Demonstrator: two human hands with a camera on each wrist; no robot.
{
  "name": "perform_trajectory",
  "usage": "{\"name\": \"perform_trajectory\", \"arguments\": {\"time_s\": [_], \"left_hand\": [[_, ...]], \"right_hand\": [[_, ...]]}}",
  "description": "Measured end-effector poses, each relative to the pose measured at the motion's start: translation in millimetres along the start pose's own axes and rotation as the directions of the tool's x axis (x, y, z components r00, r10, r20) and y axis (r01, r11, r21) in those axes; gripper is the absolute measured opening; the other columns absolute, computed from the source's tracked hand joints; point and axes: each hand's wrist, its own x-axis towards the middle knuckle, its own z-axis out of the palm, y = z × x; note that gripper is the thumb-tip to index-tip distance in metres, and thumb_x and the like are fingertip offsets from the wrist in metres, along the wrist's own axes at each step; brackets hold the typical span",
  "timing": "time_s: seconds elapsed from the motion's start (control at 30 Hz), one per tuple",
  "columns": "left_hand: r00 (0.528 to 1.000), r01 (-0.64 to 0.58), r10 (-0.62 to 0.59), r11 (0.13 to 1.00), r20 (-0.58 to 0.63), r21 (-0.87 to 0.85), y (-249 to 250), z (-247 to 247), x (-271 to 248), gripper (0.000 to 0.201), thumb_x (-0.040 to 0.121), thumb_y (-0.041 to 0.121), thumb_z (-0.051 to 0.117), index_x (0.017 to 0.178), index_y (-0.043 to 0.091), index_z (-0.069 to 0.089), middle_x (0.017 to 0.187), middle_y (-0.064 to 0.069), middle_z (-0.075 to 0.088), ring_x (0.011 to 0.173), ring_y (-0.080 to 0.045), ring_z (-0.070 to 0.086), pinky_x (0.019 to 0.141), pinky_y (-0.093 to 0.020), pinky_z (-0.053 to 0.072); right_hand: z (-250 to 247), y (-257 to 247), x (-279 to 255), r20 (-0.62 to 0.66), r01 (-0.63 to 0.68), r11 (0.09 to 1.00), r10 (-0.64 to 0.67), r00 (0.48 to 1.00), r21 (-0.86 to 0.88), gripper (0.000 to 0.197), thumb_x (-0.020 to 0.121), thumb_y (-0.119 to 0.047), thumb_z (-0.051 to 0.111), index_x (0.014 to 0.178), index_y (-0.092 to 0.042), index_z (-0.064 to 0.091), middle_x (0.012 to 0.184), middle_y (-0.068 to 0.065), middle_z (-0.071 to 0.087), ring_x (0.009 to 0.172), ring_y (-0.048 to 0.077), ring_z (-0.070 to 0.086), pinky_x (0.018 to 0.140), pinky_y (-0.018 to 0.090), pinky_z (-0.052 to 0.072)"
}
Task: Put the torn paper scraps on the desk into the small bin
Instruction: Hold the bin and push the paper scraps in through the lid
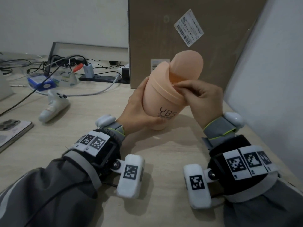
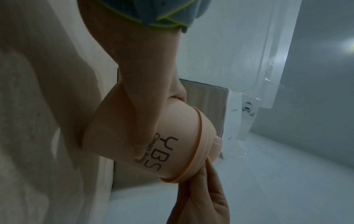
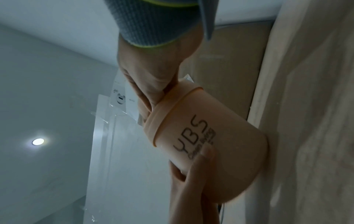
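My left hand (image 1: 132,105) grips the small peach bin (image 1: 162,99) round its lower body and holds it tilted above the desk (image 1: 82,128). The bin's swing lid (image 1: 186,63) is tipped open. My right hand (image 1: 198,95) has its fingers curled at the bin's opening, thumb against the lid collar. In the right wrist view the fingers (image 3: 147,100) reach over the collar of the bin (image 3: 210,144). No paper shows between them. One small white scrap (image 1: 156,137) lies on the desk under the bin. The left wrist view shows the bin (image 2: 172,136) in my palm.
A big cardboard box (image 1: 180,30) stands just behind the bin. A white panel (image 1: 270,79) leans at the right. To the left lie a power strip with cables (image 1: 101,78), a white controller (image 1: 54,105) and a phone (image 1: 11,130).
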Motion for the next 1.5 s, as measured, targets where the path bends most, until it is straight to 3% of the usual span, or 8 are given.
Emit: {"name": "perform_trajectory", "arguments": {"time_s": [0.33, 0.43, 0.6, 0.73, 0.97, 1.13, 1.4, 1.5], "left_hand": [[0.998, 0.050, -0.053, 0.995, -0.025, -0.085, 1, -1, -4, 0.128, 0.047, 0.046, 0.088, 0.153, 0.043, 0.016, 0.151, 0.005, 0.043, 0.133, -0.008, 0.050, 0.110, -0.039, 0.048], [0.999, 0.041, -0.043, 0.997, -0.023, -0.063, 3, 1, -4, 0.124, 0.046, 0.048, 0.087, 0.148, 0.048, 0.015, 0.148, 0.008, 0.043, 0.134, -0.011, 0.049, 0.112, -0.042, 0.047], [1.000, -0.017, 0.017, 1.000, -0.016, -0.023, 4, 3, -1, 0.123, 0.046, 0.050, 0.086, 0.148, 0.047, 0.017, 0.140, 0.019, 0.044, 0.133, -0.009, 0.049, 0.112, -0.038, 0.046], [0.998, -0.064, 0.064, 0.998, 0.003, 0.018, 9, 6, 5, 0.122, 0.048, 0.052, 0.083, 0.151, 0.042, 0.018, 0.135, 0.034, 0.039, 0.123, 0.016, 0.046, 0.105, -0.012, 0.042], [1.000, -0.022, 0.023, 0.998, 0.019, -0.053, 19, 10, 12, 0.126, 0.048, 0.051, 0.088, 0.152, 0.045, 0.017, 0.146, 0.010, 0.043, 0.137, -0.018, 0.047, 0.110, -0.051, 0.047], [0.998, 0.002, 0.001, 0.998, 0.061, -0.057, 26, 16, 22, 0.133, 0.048, 0.051, 0.091, 0.158, 0.040, 0.017, 0.151, 0.004, 0.043, 0.136, -0.023, 0.050, 0.107, -0.054, 0.049], [0.992, -0.046, 0.047, 0.999, 0.118, -0.012, 52, 28, 26, 0.137, 0.045, 0.055, 0.092, 0.159, 0.038, 0.019, 0.151, 0.000, 0.045, 0.138, -0.026, 0.048, 0.107, -0.054, 0.049], [0.994, -0.015, 0.019, 0.999, 0.108, -0.039, 57, 31, 22, 0.134, 0.046, 0.053, 0.092, 0.157, 0.041, 0.018, 0.149, 0.000, 0.046, 0.135, -0.025, 0.051, 0.105, -0.053, 0.051]], "right_hand": [[-15, 5, -1, 0.242, -0.258, 0.965, 0.238, 0.941, 0.053, 0.049, 0.094, -0.053, 0.026, 0.093, -0.034, 0.072, 0.111, -0.006, 0.063, 0.108, -0.006, 0.054, 0.094, 0.006, 0.034], [-15, 7, -1, 0.310, -0.258, 0.955, 0.292, 0.905, -0.148, 0.041, 0.090, -0.061, 0.027, 0.082, -0.053, 0.066, 0.118, -0.002, 0.051, 0.123, 0.017, 0.044, 0.111, 0.036, 0.029], [-16, -17, 5, 0.472, -0.068, 0.885, 0.308, 0.826, -0.460, 0.074, 0.092, -0.059, 0.012, 0.086, -0.014, 0.070, 0.095, -0.001, 0.056, 0.091, -0.003, 0.032, 0.089, 0.029, 0.011], [-26, -27, 19, 0.575, -0.129, 0.848, 0.453, 0.681, -0.515, 0.081, 0.094, -0.051, 0.001, 0.112, -0.005, 0.065, 0.108, 0.007, 0.058, 0.122, 0.022, 0.036, 0.108, 0.039, 0.009], [-57, -29, 38, 0.395, -0.266, 0.937, 0.339, 0.854, -0.228, 0.066, 0.102, -0.039, 0.017, 0.084, -0.017, 0.076, 0.090, 0.000, 0.073, 0.082, -0.010, 0.060, 0.078, -0.006, 0.033], [-52, -53, 44, 0.491, -0.201, 0.923, 0.349, 0.799, -0.328, 0.066, 0.097, -0.052, 0.018, 0.086, -0.014, 0.070, 0.086, 0.001, 0.068, 0.080, 0.016, 0.060, 0.080, 0.033, 0.044], [-49, -72, 55, 0.453, -0.508, 0.697, 0.716, 0.531, -0.506, 0.078, 0.083, -0.072, 0.030, 0.141, -0.020, 0.032, 0.133, 0.012, 0.045, 0.119, 0.027, 0.044, 0.100, 0.041, 0.038], [-55, -77, 54, 0.424, -0.495, 0.738, 0.672, 0.608, -0.460, 0.072, 0.086, -0.070, 0.029, 0.138, -0.020, 0.038, 0.131, 0.010, 0.046, 0.120, 0.024, 0.043, 0.104, 0.040, 0.035]]}}
